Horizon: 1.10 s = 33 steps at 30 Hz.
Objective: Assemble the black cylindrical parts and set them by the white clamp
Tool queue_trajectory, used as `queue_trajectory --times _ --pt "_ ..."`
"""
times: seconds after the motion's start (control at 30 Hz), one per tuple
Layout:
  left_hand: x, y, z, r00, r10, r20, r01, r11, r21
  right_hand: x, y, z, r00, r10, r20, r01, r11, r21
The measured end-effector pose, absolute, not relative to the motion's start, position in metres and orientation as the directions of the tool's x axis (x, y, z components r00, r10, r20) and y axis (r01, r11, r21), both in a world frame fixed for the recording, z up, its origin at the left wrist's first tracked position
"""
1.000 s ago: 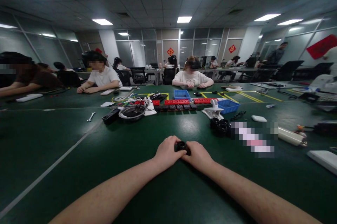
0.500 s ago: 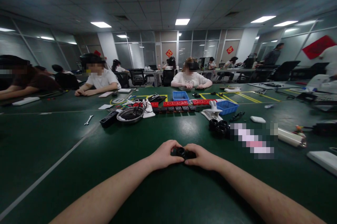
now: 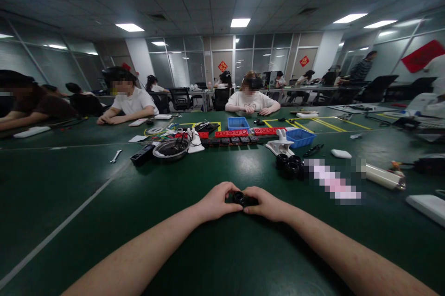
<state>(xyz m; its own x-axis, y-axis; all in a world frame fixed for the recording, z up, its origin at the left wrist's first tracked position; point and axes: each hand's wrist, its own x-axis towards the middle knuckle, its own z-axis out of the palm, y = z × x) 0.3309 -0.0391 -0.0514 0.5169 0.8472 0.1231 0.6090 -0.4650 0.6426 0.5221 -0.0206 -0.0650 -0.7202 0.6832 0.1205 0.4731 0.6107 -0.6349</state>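
Note:
Low over the green table, both hands close around a small black part with a round, ring-like opening point(image 3: 238, 197). My left hand point(image 3: 220, 202) grips it from the left, thumb in front and fingers behind. From the other side, my right hand point(image 3: 263, 203) curls around it in the same way, and the fingertips of both hands nearly meet. The part's lower side and ends are hidden by fingers, so its exact kind cannot be made out. Farther off to the right sits a cluster of black round parts point(image 3: 290, 165), apart from the hands.
Beyond the hands lie a metal bowl point(image 3: 171, 150) with black items, a row of red trays point(image 3: 232, 133), blue bins point(image 3: 299, 138) and a white clamp stand point(image 3: 280, 144). A wrench point(image 3: 116, 156) is at left, a pale cylinder point(image 3: 384, 176) at right. People sit across the table.
The view has tilted very slightly. Both hands keep their hold on the black part, with hardly any visible movement.

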Motion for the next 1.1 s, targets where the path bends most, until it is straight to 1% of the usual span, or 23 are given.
queue_trajectory --times 0.3,0.57,0.73,0.83,0.97,1.1 --pt "0.331 -0.041 -0.051 0.514 0.849 0.120 0.605 -0.458 0.651 0.521 -0.021 -0.067 -0.710 0.693 0.120 0.509 0.624 -0.594" --pt "0.331 -0.040 -0.052 0.515 0.847 0.132 0.605 -0.469 0.644 0.519 -0.021 -0.066 -0.703 0.703 0.110 0.522 0.615 -0.591" --pt "0.333 -0.041 -0.053 0.481 0.864 0.145 0.634 -0.458 0.623 0.518 -0.022 -0.067 -0.662 0.745 0.089 0.564 0.572 -0.595" --pt "0.337 -0.044 -0.056 0.416 0.899 0.138 0.678 -0.407 0.612 0.516 -0.022 -0.069 -0.610 0.789 0.069 0.617 0.528 -0.584" --pt "0.344 -0.048 -0.060 0.290 0.941 0.175 0.729 -0.336 0.596 0.507 -0.025 -0.076 -0.481 0.872 0.096 0.728 0.458 -0.511" --pt "0.349 -0.047 -0.064 0.189 0.959 0.213 0.760 -0.280 0.587 0.495 -0.032 -0.079 -0.344 0.923 0.169 0.856 0.383 -0.348"
